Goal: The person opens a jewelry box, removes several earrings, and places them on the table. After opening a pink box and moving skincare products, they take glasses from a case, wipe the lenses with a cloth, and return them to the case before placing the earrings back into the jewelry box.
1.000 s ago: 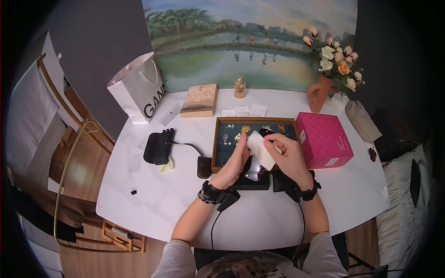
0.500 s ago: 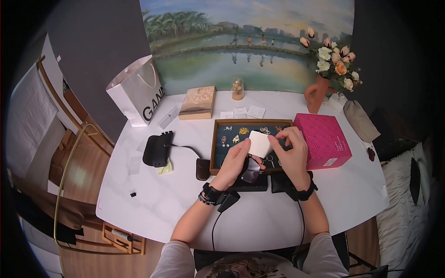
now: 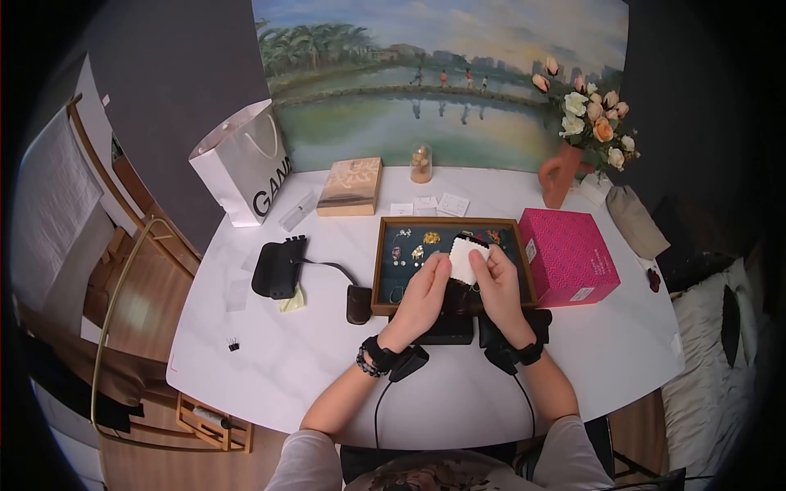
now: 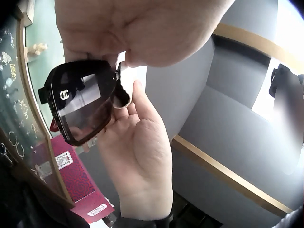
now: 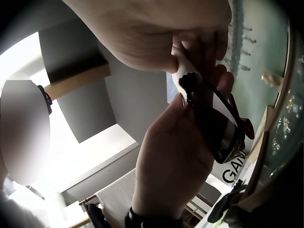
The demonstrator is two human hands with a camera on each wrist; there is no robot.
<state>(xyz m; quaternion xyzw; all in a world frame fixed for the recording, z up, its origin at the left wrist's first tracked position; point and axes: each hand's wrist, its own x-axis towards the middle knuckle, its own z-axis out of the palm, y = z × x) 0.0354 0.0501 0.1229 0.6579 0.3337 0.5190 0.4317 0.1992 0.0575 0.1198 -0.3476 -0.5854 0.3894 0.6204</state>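
Note:
Both hands are together above the jewellery tray (image 3: 378,270). A white cleaning cloth (image 3: 465,260) with a zigzag edge stands up between the two thumbs. My left hand (image 3: 419,301) pinches its left side, and my right hand (image 3: 501,296) pinches its right side. Behind and below the cloth is a pair of dark sunglasses (image 4: 83,102) with a white logo near the hinge, held among the fingers. The right wrist view shows the lens side of the sunglasses (image 5: 222,130) under the cloth's folded edge. The fingers behind them are partly hidden.
A pink box (image 3: 569,254) stands right of the tray. To the left lie a black case (image 3: 278,266) and a small dark brown pouch (image 3: 358,304). Further back are a paper bag (image 3: 237,168), a wooden-look box (image 3: 350,186), a glass dome (image 3: 421,165) and a flower vase (image 3: 561,176).
The right hand has come in and down, and its thumb now presses the cloth opposite the left thumb. The sunglasses, visible below the cloth half a second ago, are now mostly hidden in the head view.

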